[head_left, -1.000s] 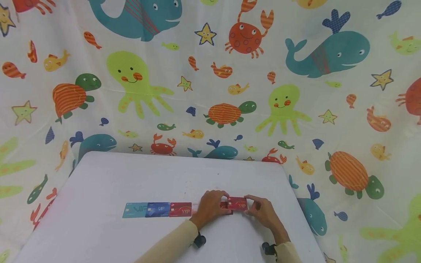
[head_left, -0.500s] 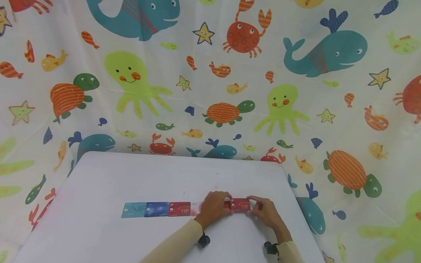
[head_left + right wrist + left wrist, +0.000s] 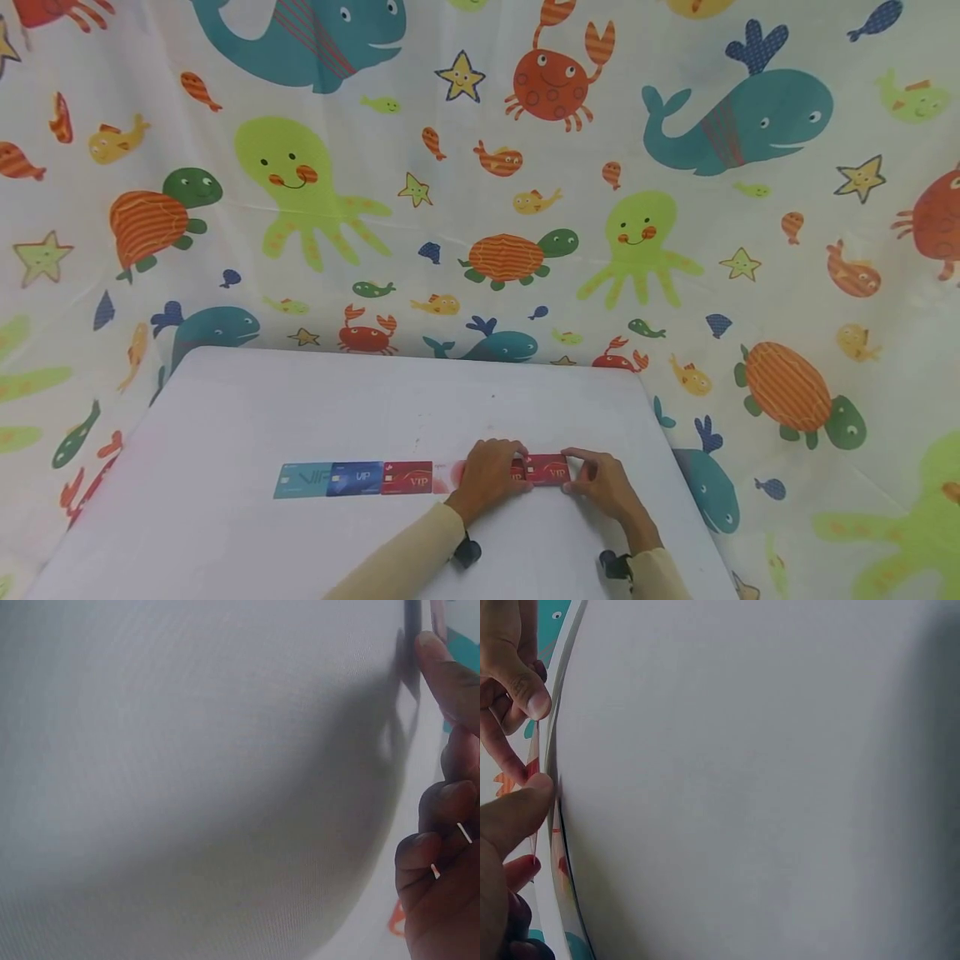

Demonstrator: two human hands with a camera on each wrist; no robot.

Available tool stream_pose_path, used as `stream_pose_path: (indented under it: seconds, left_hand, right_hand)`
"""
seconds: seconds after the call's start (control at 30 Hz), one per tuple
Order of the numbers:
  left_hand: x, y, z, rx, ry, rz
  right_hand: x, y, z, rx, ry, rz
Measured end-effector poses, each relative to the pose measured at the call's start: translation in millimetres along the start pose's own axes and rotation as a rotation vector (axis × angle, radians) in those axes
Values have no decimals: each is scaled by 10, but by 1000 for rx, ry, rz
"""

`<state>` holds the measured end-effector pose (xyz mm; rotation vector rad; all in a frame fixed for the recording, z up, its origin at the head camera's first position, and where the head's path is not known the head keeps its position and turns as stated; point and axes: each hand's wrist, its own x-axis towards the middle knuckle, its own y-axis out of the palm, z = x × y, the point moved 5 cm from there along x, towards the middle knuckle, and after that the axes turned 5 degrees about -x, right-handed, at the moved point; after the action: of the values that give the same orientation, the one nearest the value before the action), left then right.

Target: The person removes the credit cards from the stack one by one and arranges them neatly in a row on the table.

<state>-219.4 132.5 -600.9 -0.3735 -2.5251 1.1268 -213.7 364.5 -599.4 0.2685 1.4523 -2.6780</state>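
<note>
A red VIP card (image 3: 547,470) lies at the right end of a row of cards in the head view. My left hand (image 3: 486,482) grips its left end, fingers at the far edge and thumb at the near edge. On its right end, my right hand (image 3: 606,487) pinches the far and near corners between index finger and thumb. Another red card (image 3: 517,471) shows only partly beside it, behind my left fingers. Leftward run a pink card (image 3: 447,475), partly covered by my left hand, a red VIP card (image 3: 407,477), a blue VIP card (image 3: 356,478) and a teal VIP card (image 3: 302,480).
The cards are on a white-covered table (image 3: 225,417) with rounded far corners. Behind it hangs a curtain (image 3: 420,275) printed with sea animals. Each wrist wears a small black camera.
Both hands have shifted slightly right with the rightmost red card, exposing more of the red card beside it. In the last half second they have barely moved.
</note>
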Motion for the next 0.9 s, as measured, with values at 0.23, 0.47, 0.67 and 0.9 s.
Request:
stream_pose_path:
  seconds: [0.23, 0.47, 0.67, 0.9]
  left_hand:
    - [-22, 38, 17, 19, -15, 1]
    - [-29, 42, 12, 17, -18, 0]
    - [-35, 43, 31, 19, -14, -14]
    - [-66, 65, 40, 12, -3, -25]
  right_hand:
    - [-7, 38, 6, -15, 0, -9]
    - [-41, 20, 57, -27, -3, -16]
    - [-27, 32, 74, -51, 40, 25]
    - [-27, 42, 47, -63, 49, 35]
